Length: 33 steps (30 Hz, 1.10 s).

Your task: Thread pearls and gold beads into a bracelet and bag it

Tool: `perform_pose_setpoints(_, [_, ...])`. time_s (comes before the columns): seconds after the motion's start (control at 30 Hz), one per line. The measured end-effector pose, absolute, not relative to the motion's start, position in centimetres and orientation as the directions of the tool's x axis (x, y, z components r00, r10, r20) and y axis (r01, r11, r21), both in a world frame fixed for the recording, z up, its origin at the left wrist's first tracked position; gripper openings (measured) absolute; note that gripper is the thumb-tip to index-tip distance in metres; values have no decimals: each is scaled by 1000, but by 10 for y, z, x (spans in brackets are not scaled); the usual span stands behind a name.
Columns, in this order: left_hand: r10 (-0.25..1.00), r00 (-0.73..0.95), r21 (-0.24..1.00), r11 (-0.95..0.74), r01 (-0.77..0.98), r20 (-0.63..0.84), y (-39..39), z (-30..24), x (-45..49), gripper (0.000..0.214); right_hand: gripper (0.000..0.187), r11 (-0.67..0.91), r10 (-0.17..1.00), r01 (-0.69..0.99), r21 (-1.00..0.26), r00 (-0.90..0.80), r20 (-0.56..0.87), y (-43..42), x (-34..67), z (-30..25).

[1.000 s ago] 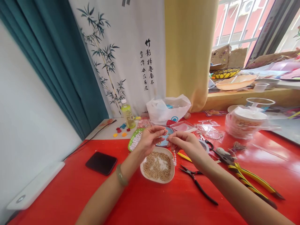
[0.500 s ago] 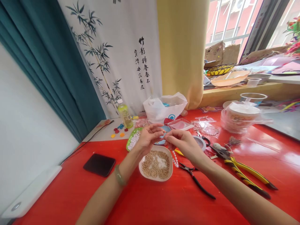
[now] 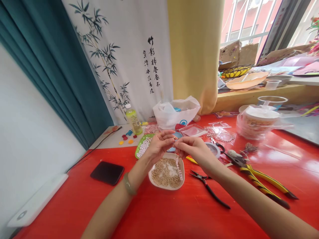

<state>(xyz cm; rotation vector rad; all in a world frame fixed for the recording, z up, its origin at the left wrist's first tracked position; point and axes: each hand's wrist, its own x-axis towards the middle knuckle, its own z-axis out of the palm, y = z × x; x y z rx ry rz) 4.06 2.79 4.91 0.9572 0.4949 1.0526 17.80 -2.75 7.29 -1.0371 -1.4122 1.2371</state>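
Clock centred on the cream rounded-square bowl (image 3: 166, 188) of small gold beads (image 3: 161, 172). A strand of pale, pearly round beads (image 3: 178, 169) hangs from my right hand (image 3: 194, 151) at the bowl's 3 o'clock side; contact with the gold beads unclear. Right fingers narrow, holding the strand. Left hand (image 3: 159, 145), near 12 o'clock: thumb and forefinger almost meeting; whether they grip anything, I cannot tell. Risk, my judgement: a slackened right pinch could shed beads into the bowl, mixing both kinds; fingers crowding together could hide a missed threading.
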Motion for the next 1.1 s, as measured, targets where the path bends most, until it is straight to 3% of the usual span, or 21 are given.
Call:
perform_pose_setpoints(0.17, [877,470,864,154,-479,104,28,50,40,38,13,-37,965,-215,-976,-261,20,-26,182,71])
perform_pose_setpoints(0.37, [874,473,882,133,-452,111,27,53,39,39,13,-138,947,-331,-934,-320,-27,-23,184,67])
perform_pose_setpoints(0.8, [880,452,885,89,-457,144,27,52,38,35,13,-168,954,-435,-885,-299,-34,-23,180,65])
perform_pose_setpoints(1.1, [873,478,886,143,-442,98,23,53,39,22,24,-81,985,-522,-849,-172,12,-19,173,59])
